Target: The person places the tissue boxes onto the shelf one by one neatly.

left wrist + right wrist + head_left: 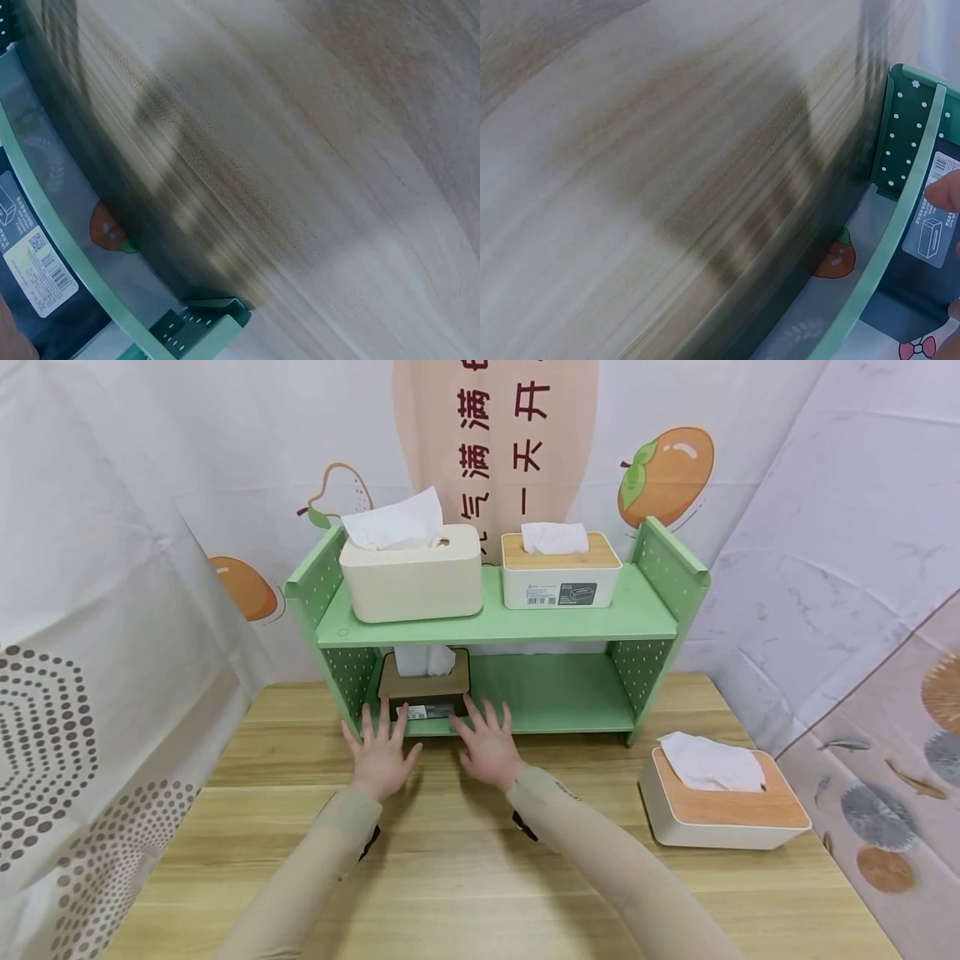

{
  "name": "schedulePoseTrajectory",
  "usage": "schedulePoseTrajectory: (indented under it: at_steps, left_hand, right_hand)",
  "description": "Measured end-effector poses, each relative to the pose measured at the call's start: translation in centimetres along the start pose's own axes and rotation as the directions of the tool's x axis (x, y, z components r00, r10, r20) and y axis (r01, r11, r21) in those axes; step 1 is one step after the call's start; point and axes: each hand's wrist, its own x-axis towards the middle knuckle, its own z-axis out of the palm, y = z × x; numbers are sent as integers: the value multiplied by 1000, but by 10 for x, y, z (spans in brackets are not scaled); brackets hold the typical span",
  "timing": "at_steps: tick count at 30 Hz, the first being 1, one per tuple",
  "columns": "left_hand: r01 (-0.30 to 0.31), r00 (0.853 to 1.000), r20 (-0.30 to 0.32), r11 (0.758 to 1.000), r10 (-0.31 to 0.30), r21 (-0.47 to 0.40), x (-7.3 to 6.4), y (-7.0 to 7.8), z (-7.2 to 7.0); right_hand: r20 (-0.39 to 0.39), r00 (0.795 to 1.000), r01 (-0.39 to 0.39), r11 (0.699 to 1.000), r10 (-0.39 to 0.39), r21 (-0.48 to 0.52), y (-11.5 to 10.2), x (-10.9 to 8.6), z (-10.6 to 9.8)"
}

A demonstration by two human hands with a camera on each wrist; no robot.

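Brown-topped tissue box (423, 687), lower shelf (551, 693) left end; left hand (379, 762), right hand (491, 747) splayed at its front, grasping nothing. Likely aligning; next calls for even pressure.

We identify two long, plain beige garment parts: the left sleeve (300, 868) and the right sleeve (615, 860). Each tapers toward the wrist and leaves the left grip (378, 762) and right grip (491, 750) bare. Near the right sleeve's end, we note small dark lettering (567, 792), too small to read. Beneath each wrist, we observe a black fitting (370, 843), partly hidden; we cannot determine its full shape.
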Motion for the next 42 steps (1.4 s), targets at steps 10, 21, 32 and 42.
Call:
schedulePoseTrajectory:
  at_steps: [10, 21, 32, 42]
  left_hand:
    - [-9, 1000, -16, 1000, 9, -12, -4, 4, 2]
    - [-46, 999, -29, 998, 44, -44, -12, 15, 7]
    - [-83, 994, -78, 992, 75, -99, -24, 33, 19]
    - [-88, 995, -58, 985, 80, -147, -32, 52, 31]
  right_hand:
    - [-46, 999, -19, 1000, 20, 19, 5, -5, 4]
    - [-59, 998, -22, 998, 26, 60, 8, -19, 6]
    - [-97, 994, -30, 988, 45, 152, 12, -37, 16]
    - [-104, 990, -65, 966, 94, 251, 22, -57, 16]
